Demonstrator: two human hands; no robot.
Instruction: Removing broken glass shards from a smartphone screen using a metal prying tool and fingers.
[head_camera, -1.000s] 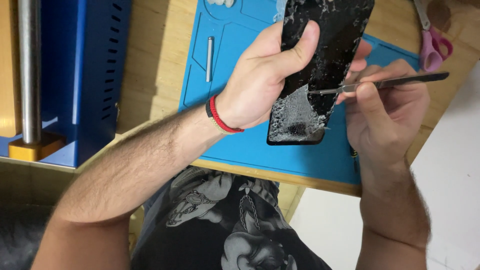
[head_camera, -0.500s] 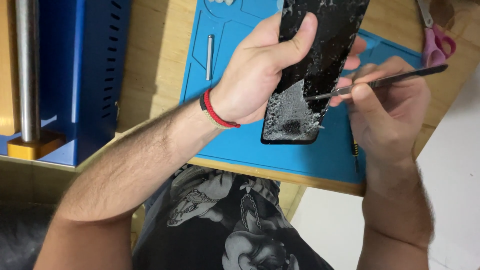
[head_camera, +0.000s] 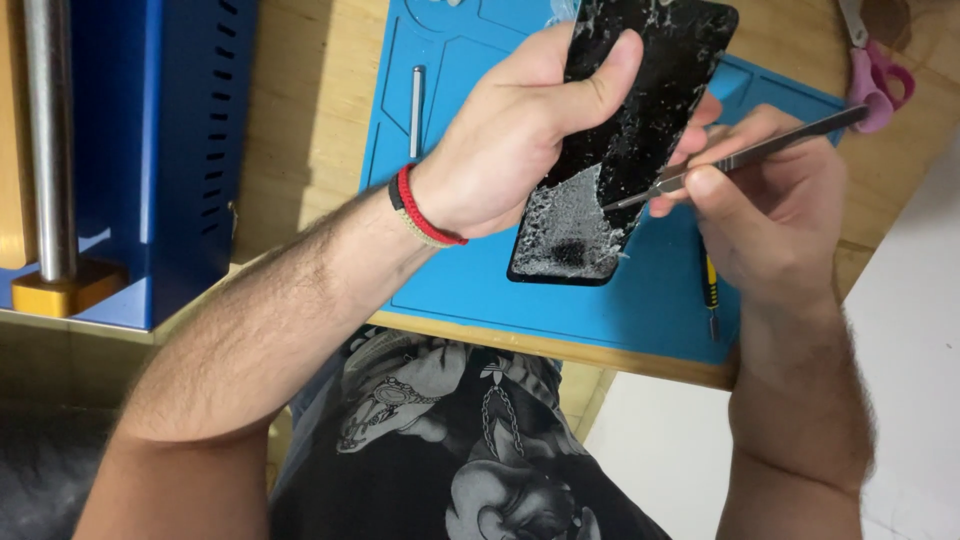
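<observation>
My left hand (head_camera: 520, 140) grips a black phone (head_camera: 625, 130) with badly cracked glass, holding it tilted above the blue work mat (head_camera: 470, 270). The thumb lies across the phone's face. The lower part of the glass is shattered white. My right hand (head_camera: 770, 200) holds a thin metal pry tool (head_camera: 740, 155), and its tip touches the cracked glass near the phone's lower right edge. A red and black band circles my left wrist.
A metal rod (head_camera: 416, 98) lies on the mat at upper left. A yellow-handled screwdriver (head_camera: 710, 290) lies under my right hand. Pink-handled scissors (head_camera: 875, 70) rest on the wooden table at upper right. A blue machine (head_camera: 160, 150) with a steel post stands at left.
The phone and both hands have shifted slightly; the tool tip stays on the shattered lower glass.
</observation>
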